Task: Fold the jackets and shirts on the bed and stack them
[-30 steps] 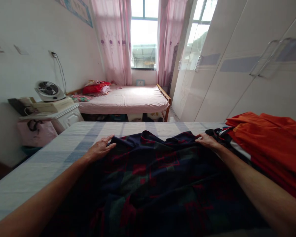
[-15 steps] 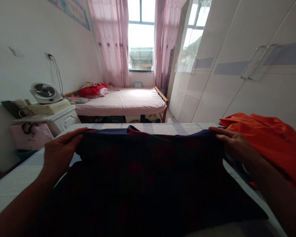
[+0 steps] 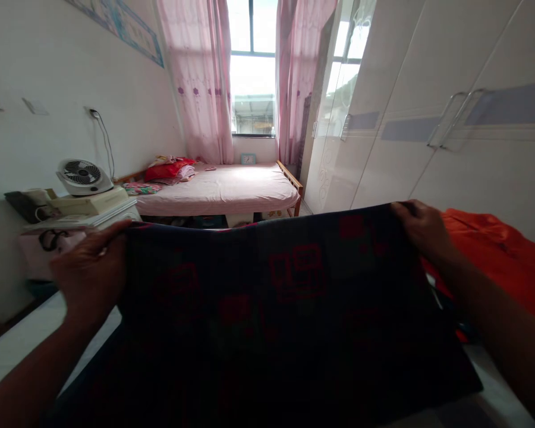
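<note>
A dark cloth garment [image 3: 267,297] with red square patterns stretches across the front of my view; its exact kind I cannot make out. My left hand [image 3: 96,267] is closed on its upper left corner, thumb and fingers pinching the edge. At the upper right corner my right hand [image 3: 423,229] pinches the same edge. The top edge is pulled nearly straight between the two hands and rises a little toward the right. Below, the cloth hangs down and its lower part is too dark to read. Orange clothing [image 3: 494,261] lies beside my right forearm.
A pale bedsheet [image 3: 13,351] shows under the cloth. Beyond it stands a bed with a pink sheet [image 3: 232,187]. On the left a fan [image 3: 84,175] sits on a box over a white cabinet. White wardrobe doors [image 3: 392,166] line the right side.
Both hands have lifted the cloth's top edge, the right hand more, and spread a little apart. The edge, wavy before, is now taut. The view has tilted slightly up.
</note>
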`<state>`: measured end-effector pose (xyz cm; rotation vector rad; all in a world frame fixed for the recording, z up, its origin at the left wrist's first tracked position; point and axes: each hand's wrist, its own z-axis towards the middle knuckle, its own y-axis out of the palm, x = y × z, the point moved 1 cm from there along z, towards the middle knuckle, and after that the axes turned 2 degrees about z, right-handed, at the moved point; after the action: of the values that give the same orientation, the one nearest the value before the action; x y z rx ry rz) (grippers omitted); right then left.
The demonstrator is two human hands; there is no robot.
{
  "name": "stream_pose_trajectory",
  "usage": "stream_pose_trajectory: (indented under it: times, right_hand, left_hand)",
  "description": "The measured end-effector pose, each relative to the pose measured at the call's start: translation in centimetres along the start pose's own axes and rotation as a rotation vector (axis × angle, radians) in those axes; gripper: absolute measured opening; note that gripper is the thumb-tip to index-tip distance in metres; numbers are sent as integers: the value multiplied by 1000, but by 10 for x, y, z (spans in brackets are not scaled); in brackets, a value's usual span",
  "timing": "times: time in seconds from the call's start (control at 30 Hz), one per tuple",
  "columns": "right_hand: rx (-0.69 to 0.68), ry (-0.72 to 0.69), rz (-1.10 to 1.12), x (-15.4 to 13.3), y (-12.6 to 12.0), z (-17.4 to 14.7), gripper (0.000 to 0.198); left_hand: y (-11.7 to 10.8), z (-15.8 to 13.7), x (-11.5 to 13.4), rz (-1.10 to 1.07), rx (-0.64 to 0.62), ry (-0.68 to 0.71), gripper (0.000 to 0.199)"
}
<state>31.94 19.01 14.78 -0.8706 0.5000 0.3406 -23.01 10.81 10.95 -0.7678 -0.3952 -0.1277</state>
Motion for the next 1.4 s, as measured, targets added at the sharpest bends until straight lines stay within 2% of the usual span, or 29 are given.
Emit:
stream_pose_trajectory:
  times: [0.03, 0.07, 0.13, 0.2, 0.27, 0.33, 0.43, 0.5, 0.53, 0.6, 0.67, 0.73, 0.83, 0.93, 1.0, 1.07, 1.17, 1.23, 1.33, 1.4]
  right_hand:
    - [-56, -3, -67, 3, 22, 13, 38]
    - [-119, 10, -169, 7, 45, 24, 37]
    - [-204, 20, -245, 21, 90, 36, 31]
    - [-296, 24, -284, 35, 127, 36, 23]
    - [-352, 26, -314, 45, 149, 28, 24]
    - [-354, 12, -325, 47, 157, 15, 34]
    - [-329, -188, -279, 38, 152, -9, 47]
    - [-348, -374, -243, 32, 149, -27, 51]
    - [-389, -434, -244, 32, 148, -36, 52]
    - [-521, -436, -293, 38, 149, -50, 54]
    - [-640, -347, -351, 48, 149, -56, 55]
    - [-645, -237, -381, 57, 141, -56, 55]
    - [-530, -76, -443, 64, 119, -58, 57]
    - [-514, 23, -537, 65, 100, -71, 56]
    - [-554, -4, -571, 65, 94, -82, 45]
    - [-567, -45, -589, 65, 91, -88, 34]
    - [-518, -31, -617, 64, 85, -91, 32]
    - [-465, -62, -603, 61, 78, -93, 32]
    - [-401, -272, -451, 55, 66, -108, 32]
    - [-448, -413, -358, 50, 58, -126, 33]
  left_hand:
    - [16, 5, 8, 41, 42, -40, 45]
    - [35, 9, 13, 88, 25, -72, 43]
    - [74, 13, 13, 172, -112, -122, 41]
    - [108, 12, 4, 217, -236, -121, 39]
    - [128, 8, -8, 235, -316, -71, 38]
    - [132, 3, -13, 243, -362, -2, 39]
    - [120, -8, -4, 229, -371, 140, 43]
    - [113, -18, 6, 211, -394, 341, 46]
    - [113, -24, 9, 211, -428, 444, 47]
    - [119, -36, 10, 238, -545, 552, 49]
    - [129, -42, 5, 284, -679, 497, 52]
    - [134, -43, 1, 305, -767, 407, 53]
    - [120, -43, 10, 267, -765, 364, 51]
    - [94, -59, 32, 140, -730, 453, 50]
    - [85, -77, 44, 71, -761, 554, 51]
    - [86, -94, 51, 65, -816, 615, 52]
    - [92, -104, 52, 95, -890, 616, 52]
    - [85, -102, 51, 94, -895, 595, 51]
    - [46, -101, 48, 1, -825, 519, 46]
    - [8, -112, 42, -109, -790, 448, 42]
